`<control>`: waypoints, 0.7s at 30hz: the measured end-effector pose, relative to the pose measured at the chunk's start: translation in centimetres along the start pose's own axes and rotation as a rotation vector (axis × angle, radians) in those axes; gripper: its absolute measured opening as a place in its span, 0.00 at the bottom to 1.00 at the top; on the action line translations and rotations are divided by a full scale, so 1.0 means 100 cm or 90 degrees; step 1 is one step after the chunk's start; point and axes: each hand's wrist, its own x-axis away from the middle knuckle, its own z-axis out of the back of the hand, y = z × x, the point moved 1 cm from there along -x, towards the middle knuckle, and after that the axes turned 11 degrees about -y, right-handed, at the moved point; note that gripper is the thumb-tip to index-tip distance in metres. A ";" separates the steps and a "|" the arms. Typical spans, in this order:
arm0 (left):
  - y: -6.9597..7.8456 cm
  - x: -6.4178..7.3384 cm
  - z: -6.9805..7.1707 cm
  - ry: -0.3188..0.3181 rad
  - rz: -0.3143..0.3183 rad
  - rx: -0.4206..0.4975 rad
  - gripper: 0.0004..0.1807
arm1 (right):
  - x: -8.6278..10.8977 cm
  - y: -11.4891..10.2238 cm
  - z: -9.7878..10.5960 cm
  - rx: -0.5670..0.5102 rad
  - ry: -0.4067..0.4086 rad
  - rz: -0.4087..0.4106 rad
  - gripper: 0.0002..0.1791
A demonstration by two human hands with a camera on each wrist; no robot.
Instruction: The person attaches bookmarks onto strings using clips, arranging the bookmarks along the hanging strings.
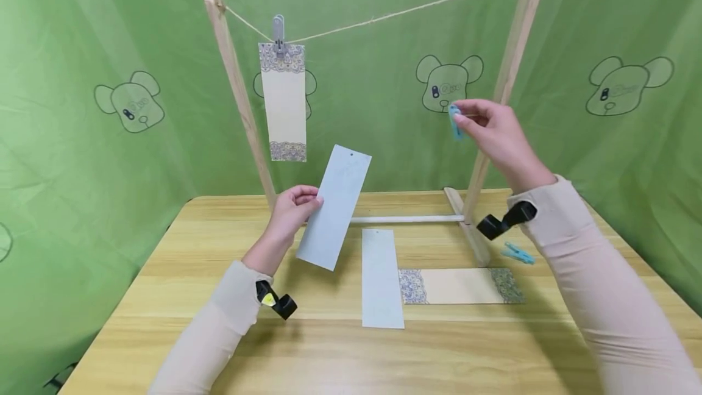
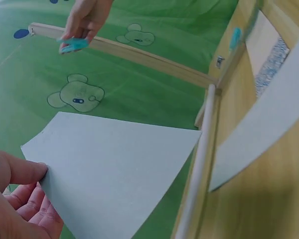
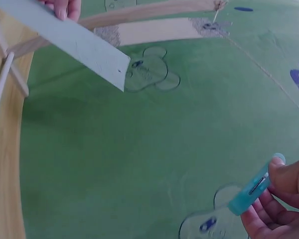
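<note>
My left hand pinches a pale blue bookmark-shaped card by its left edge, between thumb and fingers. The card leans to the right above the table, with a small hole near its top. Up at the right, my right hand pinches a turquoise clothespin between thumb and fingertips, in front of the right post. On the string, a grey clothespin holds a cream card with lace-patterned ends. That card hangs near the left post, above my left hand.
A wooden frame with a left post, a right post and a white crossbar stands on the table. On the tabletop lie another pale blue card, a lace-ended card and a turquoise clothespin.
</note>
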 end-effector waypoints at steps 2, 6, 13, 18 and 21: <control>0.005 -0.002 -0.001 0.001 -0.012 0.002 0.13 | -0.007 -0.012 -0.003 -0.016 -0.012 0.004 0.25; 0.016 -0.004 -0.002 0.005 -0.027 0.002 0.13 | -0.019 -0.038 -0.006 -0.057 -0.027 0.020 0.23; 0.039 -0.008 -0.003 0.023 -0.041 0.009 0.13 | -0.039 -0.081 -0.007 -0.165 -0.035 0.031 0.20; 0.054 -0.010 -0.005 0.028 -0.062 0.013 0.13 | -0.054 -0.108 -0.007 -0.237 -0.052 0.015 0.18; 0.061 -0.011 -0.006 0.030 -0.073 0.021 0.13 | -0.061 -0.124 -0.008 -0.276 -0.059 0.018 0.16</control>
